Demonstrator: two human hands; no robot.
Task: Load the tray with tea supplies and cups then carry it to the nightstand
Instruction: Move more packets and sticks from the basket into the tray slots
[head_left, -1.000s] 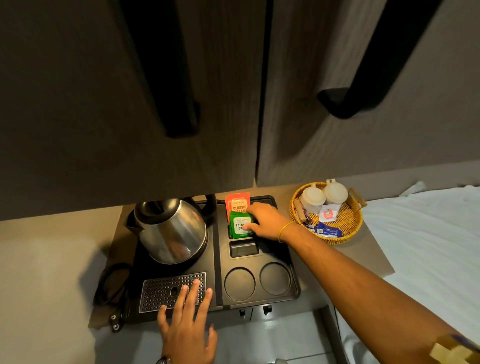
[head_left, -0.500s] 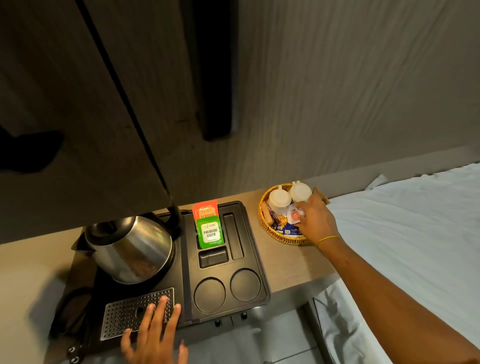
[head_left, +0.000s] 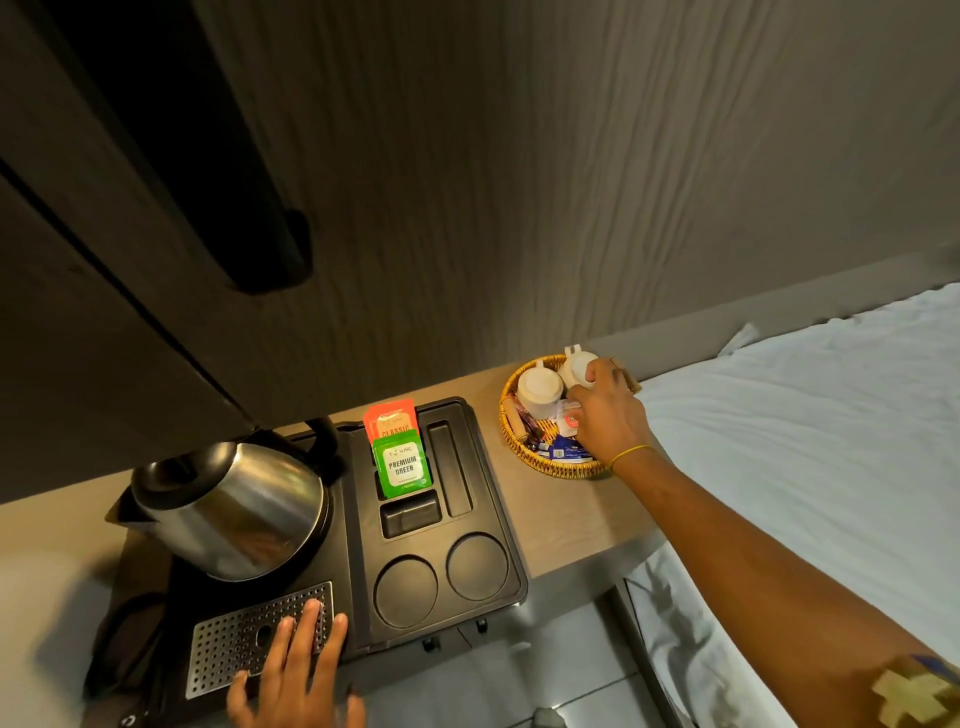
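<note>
Reaching into the wicker basket at about two o'clock from the tray, the right hand has its fingers curled down over a white sachet with a red mark, its fingertips also lying against the nearer of two white cups; whether the sachet is actually pinched cannot be told. Both cups sit upside down in the far half of the basket, touching each other, with dark blue packets in the near half. A thin yellow band circles the right wrist.

The black tray sits on the wooden table, just left of the basket. In its far slot stand two tea sachets: an orange one marked CLASSIC behind, a green one marked PREMIUM GREEN in front, overlapping it. At three o'clock from them runs a long narrow slot, and the two round cup recesses lie at six o'clock.

A steel kettle occupies the tray's left half, at nine o'clock from the sachets. The left hand rests flat, fingers spread and holding nothing, on the perforated drip grille at the tray's near left corner. White bedding lies at three o'clock.
</note>
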